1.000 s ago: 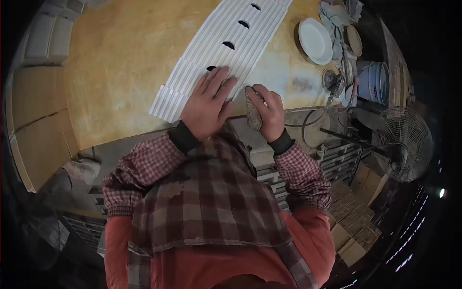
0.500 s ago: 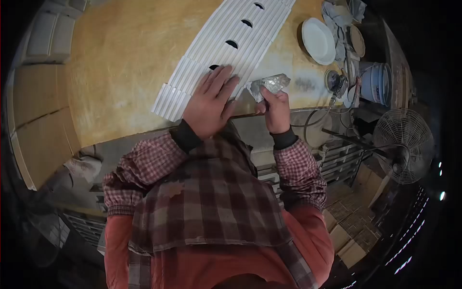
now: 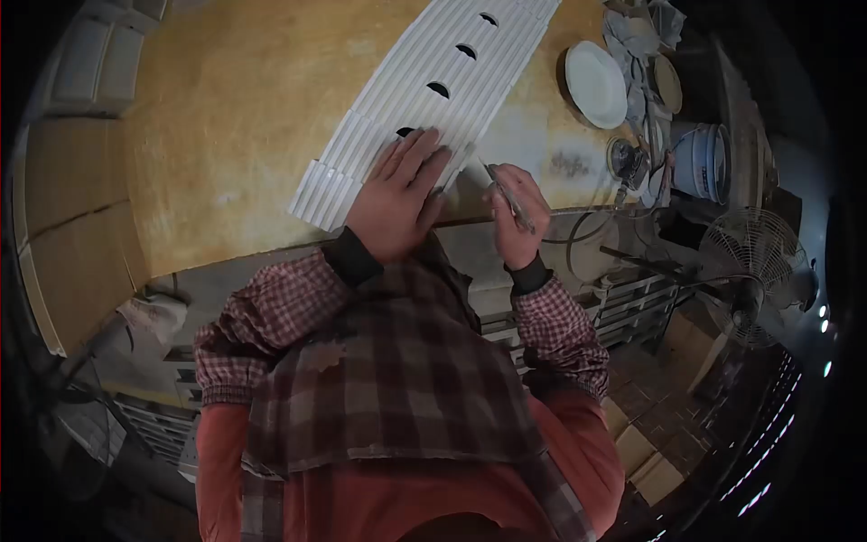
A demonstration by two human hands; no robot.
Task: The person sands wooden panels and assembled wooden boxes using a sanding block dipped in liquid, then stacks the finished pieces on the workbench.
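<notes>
A long white ribbed panel (image 3: 433, 117) with several half-round holes along its middle lies at a slant on the yellowish table. My left hand (image 3: 395, 200) rests flat on its near end, fingers extended, with the tips by the nearest hole. Beside the panel's right edge, my right hand (image 3: 524, 217) is closed around a thin silvery metal scraper (image 3: 511, 197). The scraper is turned edge-on, its upper tip close to the panel's edge. Part of it is hidden by the fingers, so its full shape does not show.
A white oval dish (image 3: 596, 85) stands on the right of the table (image 3: 226, 135), near a pale bucket (image 3: 700, 163) and a dark round container (image 3: 625, 158) with a hose. Cardboard boxes (image 3: 72, 172) line the left edge. A wire-caged fan (image 3: 754, 271) stands at lower right.
My right hand has turned the scraper from broad face showing to edge-on. My left hand stays on the panel. The view has shifted slightly and looks dimmer.
</notes>
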